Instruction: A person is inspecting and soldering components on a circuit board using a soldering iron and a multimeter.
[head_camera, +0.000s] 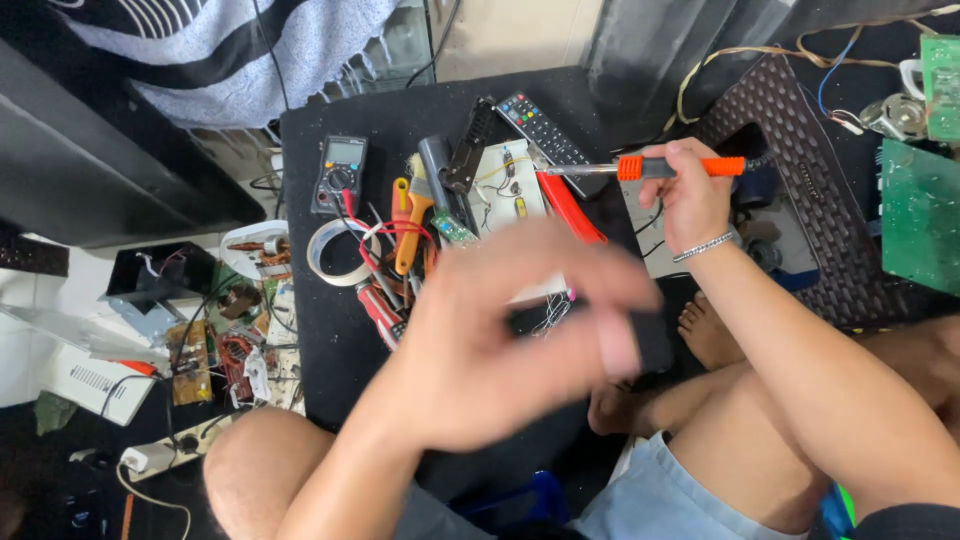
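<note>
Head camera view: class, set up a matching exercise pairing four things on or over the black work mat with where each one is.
Things:
1. Soldering iron
2. Multimeter
3. Roll of tape
4. Remote control

Places:
A. lying flat at the mat's left edge, below the meter
B. held in the right hand, tip pointing left
C. near the mat's far left corner
D. at the mat's far edge, behind the metal tip

Pairs: 1-B, 2-C, 3-A, 4-D

The left hand is blurred.
</note>
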